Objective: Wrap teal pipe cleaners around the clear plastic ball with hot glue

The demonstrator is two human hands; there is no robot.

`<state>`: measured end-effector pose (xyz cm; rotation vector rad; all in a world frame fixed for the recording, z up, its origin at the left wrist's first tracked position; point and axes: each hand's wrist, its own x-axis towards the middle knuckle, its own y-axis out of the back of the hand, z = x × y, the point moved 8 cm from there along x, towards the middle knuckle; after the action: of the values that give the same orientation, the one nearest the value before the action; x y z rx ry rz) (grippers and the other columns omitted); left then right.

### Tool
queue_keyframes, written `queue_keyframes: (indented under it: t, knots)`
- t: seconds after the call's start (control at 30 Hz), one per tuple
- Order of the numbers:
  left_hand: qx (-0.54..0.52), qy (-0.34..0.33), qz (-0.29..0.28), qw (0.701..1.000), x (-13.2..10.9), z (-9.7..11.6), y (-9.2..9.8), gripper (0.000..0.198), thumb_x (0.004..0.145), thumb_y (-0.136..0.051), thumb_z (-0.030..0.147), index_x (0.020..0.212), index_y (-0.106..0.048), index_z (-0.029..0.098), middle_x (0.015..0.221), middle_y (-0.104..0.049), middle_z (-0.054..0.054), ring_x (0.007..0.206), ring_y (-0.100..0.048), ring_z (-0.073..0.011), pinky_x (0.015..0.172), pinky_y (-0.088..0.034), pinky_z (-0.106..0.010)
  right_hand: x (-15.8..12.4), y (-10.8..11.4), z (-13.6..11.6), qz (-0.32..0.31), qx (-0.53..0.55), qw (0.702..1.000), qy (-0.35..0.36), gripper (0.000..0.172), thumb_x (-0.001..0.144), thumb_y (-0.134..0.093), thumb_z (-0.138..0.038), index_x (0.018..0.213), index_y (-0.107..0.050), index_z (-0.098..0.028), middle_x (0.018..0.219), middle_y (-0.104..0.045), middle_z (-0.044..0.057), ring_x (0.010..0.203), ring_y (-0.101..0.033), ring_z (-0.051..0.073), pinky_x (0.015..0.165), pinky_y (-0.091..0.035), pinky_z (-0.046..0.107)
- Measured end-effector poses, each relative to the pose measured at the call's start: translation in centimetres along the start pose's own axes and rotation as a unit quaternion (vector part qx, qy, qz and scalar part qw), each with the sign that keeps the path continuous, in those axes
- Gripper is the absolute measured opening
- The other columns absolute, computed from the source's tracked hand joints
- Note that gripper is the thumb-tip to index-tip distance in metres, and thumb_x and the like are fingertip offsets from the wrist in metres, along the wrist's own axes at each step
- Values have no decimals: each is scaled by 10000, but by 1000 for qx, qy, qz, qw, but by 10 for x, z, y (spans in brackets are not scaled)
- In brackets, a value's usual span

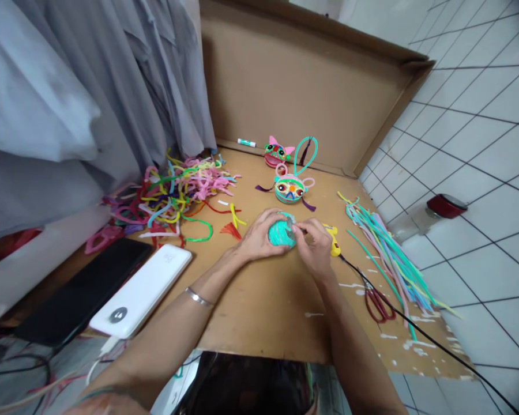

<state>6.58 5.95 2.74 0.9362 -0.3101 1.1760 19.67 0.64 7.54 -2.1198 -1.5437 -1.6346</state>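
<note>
The turquoise wound ball [279, 234], serving as reference, sits between the two hands above the cardboard work surface [263, 311]. The left hand [259, 236] holds it, palm against its left side, fingers curving over the far edge and thumb along the near one. The right hand [313, 245] is at the ball's right side, thumb and fingers narrow beside a grey patch [290, 226]; whether they grip anything I cannot tell. The left hand has the greater contact. The ball is roundish and presents no clear long axis (its far underside is hidden). Beyond the ball stands an animal-head ornament [289, 190]; to its right lie a yellow corded tool [335, 245], partly hidden, and red-handled scissors [378, 304].
</note>
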Motion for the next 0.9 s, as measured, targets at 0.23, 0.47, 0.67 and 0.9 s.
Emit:
queue_keyframes:
  t: [0.23, 0.47, 0.67, 0.9]
  knots:
    - [11, 5, -5, 1000, -1, -2, 0, 622, 643, -797, 344, 1199, -560, 197, 1345, -539, -162, 1271, -548, -324, 1065, -475, -492, -1, -8, 0, -56, 0, 998, 4, 196, 937, -577, -313, 841, -712, -208, 795, -676, 42, 743, -617, 171, 699, -490, 310]
    - [5, 34, 2, 999, 0, 0, 1, 706, 626, -786, 328, 1259, -493, 213, 1264, -597, -110, 1184, -596, -291, 1039, -492, -452, -1, -14, 0, -91, -9, 996, 20, 257, 970, -510, -325, 854, -710, -215, 812, -659, 54, 787, -623, 188, 738, -497, 326]
    - [14, 47, -12, 999, 0, -1, 0, 706, 628, -782, 330, 1269, -506, 223, 1285, -588, -100, 1207, -580, -300, 1062, -473, -457, -2, -17, 0, -101, -15, 995, 18, 274, 979, -489, -339, 873, -712, -220, 833, -665, 56, 801, -618, 193, 754, -494, 335]
    - [1, 12, -20, 1000, 1, 0, 1, 643, 638, -781, 312, 1229, -561, 184, 1328, -554, -151, 1266, -547, -319, 1093, -458, -471, -2, -18, -1, -97, -16, 995, 23, 278, 979, -491, -343, 855, -705, -218, 820, -665, 55, 795, -626, 191, 751, -498, 334]
